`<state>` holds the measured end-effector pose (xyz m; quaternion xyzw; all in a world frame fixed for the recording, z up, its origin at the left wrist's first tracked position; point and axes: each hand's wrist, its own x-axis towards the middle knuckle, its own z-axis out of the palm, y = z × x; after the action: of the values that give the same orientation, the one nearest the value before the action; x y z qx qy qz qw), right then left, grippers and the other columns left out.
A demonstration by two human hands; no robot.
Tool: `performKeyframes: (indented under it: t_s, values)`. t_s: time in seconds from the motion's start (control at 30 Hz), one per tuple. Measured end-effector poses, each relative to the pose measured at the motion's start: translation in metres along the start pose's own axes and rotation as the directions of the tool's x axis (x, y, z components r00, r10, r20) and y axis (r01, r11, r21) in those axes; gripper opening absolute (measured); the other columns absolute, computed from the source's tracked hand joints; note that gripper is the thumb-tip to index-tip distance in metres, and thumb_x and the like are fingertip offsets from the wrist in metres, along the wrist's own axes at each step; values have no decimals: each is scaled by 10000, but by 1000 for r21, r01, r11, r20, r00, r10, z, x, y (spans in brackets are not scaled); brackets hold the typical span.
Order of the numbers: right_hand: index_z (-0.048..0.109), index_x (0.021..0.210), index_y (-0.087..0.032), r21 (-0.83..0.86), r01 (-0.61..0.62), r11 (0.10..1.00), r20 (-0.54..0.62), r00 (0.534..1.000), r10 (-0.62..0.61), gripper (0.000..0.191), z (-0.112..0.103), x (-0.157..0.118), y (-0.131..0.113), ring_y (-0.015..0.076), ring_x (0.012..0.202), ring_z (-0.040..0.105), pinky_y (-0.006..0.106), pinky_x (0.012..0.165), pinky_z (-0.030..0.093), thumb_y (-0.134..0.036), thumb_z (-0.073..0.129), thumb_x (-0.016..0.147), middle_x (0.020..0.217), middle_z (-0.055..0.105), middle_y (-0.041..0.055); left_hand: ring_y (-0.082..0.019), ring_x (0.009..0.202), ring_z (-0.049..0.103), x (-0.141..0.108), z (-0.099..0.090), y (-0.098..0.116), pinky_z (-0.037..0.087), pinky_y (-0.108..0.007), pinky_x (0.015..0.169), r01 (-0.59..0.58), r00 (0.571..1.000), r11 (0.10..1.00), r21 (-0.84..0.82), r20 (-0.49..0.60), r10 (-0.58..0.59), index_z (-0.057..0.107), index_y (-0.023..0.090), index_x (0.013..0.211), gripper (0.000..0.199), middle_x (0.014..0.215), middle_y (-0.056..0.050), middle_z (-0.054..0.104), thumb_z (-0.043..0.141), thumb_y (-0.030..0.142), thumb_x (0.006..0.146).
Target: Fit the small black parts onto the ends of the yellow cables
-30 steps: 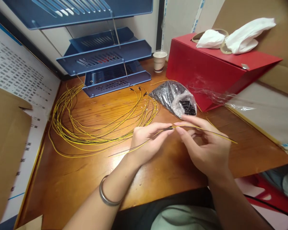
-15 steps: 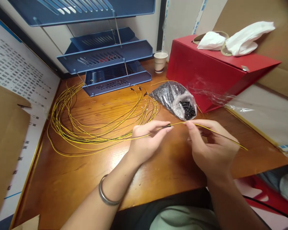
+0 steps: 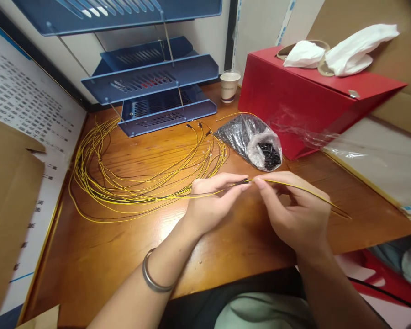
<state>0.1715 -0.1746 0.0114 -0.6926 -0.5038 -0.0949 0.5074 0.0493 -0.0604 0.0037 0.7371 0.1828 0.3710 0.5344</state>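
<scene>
Here in the head view, the left hand (image 3: 207,203) pinches a small black connector (image 3: 244,182) between thumb and fingertips, right at the middle of the action, above the wooden table (image 3: 123,265). Just beside it comes the right hand (image 3: 299,210), thumb and forefinger closed on a thin yellow wire (image 3: 294,184) that runs to the connector. The wire sweeps back over the right hand, and its far stretch pokes out beyond, with a darker strand close by. Whether the wire's tip sits inside the connector, too small to tell! A metal bangle (image 3: 148,274) rings the left wrist.

Over to the left, a big loose coil of yellow and black wires (image 3: 123,197) sprawls across the tabletop, a few of its ends wearing black connector tips (image 3: 200,125). Beyond the hands lies a clear plastic bag (image 3: 238,135), its mouth open towards the person, showing a heap of black pieces (image 3: 270,157). Right behind the bag stands a red box (image 3: 294,98), crumpled white tissue (image 3: 358,52) on top. A paper cup (image 3: 229,87) stands upright between that box and the blue tiered file rack (image 3: 157,77), whose lowest tray sits by the coil's far side.
</scene>
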Motion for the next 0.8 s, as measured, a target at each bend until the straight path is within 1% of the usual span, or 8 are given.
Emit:
performKeyframes:
  t_s: [0.1, 0.17, 0.27, 0.37, 0.47, 0.57, 0.67, 0.8]
  values:
    - [724, 912, -232, -32, -72, 997, -163, 984, 66, 41, 2, -1, 0, 145, 665, 632, 281, 622, 507, -213, 699, 886, 798, 712, 11, -163, 825, 785, 1, 1, -1, 653, -228, 804, 26, 999, 999, -28, -32, -27, 794, 152, 961, 144, 949, -62, 812, 758, 231, 848]
    - [721, 908, -234, -20, -97, 995, -230, 969, 90, 31, 3, -1, 0, 161, 687, 642, 298, 628, 512, -233, 696, 889, 811, 714, 23, -175, 846, 783, 1, 1, -2, 656, -255, 823, 39, 998, 999, -27, -46, -40, 795, 153, 963, 156, 961, -68, 811, 762, 256, 851]
    - [718, 942, -249, 19, -65, 998, -194, 979, 68, 62, 2, -1, 1, 154, 668, 624, 302, 616, 509, -227, 695, 889, 823, 712, 19, -173, 841, 782, 0, 1, -2, 657, -255, 816, 42, 998, 999, -28, -48, -43, 796, 157, 970, 164, 959, -66, 811, 765, 265, 851]
    - [713, 1010, -252, 27, -31, 999, -65, 997, 32, 132, 1, -1, 1, 131, 629, 597, 286, 597, 501, -211, 698, 885, 846, 715, 13, -157, 825, 782, 0, 1, -1, 655, -226, 797, -2, 1000, 999, -32, -30, 1, 796, 156, 962, 136, 945, -57, 813, 758, 218, 847]
    - [715, 968, -250, 8, -3, 1000, 24, 1000, 3, 86, -1, 0, 0, 127, 623, 607, 276, 599, 509, -217, 683, 896, 829, 718, 6, -156, 824, 783, 0, 1, -1, 659, -225, 792, -31, 1000, 999, -25, -3, 31, 796, 158, 957, 125, 942, -52, 813, 742, 183, 848]
    - [720, 911, -250, -22, 0, 1000, 3, 1000, 0, 58, -1, 0, 0, 124, 611, 606, 268, 597, 509, -216, 675, 899, 781, 712, -5, -159, 813, 782, 1, 1, -1, 662, -236, 793, -3, 1000, 999, -32, -10, 2, 795, 158, 968, 138, 942, -55, 813, 750, 205, 846]
    - [719, 912, -245, -51, -47, 998, -72, 996, 44, 54, 0, -1, 1, 133, 634, 618, 276, 619, 512, -215, 675, 900, 770, 706, -4, -168, 830, 781, 1, 2, -2, 659, -253, 817, 36, 999, 999, -32, -35, -37, 798, 157, 970, 158, 952, -64, 812, 766, 244, 842]
    - [723, 928, -244, -31, -92, 995, -166, 982, 86, 56, 2, -3, 1, 147, 684, 638, 287, 640, 507, -215, 689, 894, 809, 717, 9, -183, 857, 780, 0, 2, -3, 658, -282, 846, 66, 996, 997, -32, -58, -68, 802, 156, 959, 167, 950, -71, 810, 768, 275, 847]
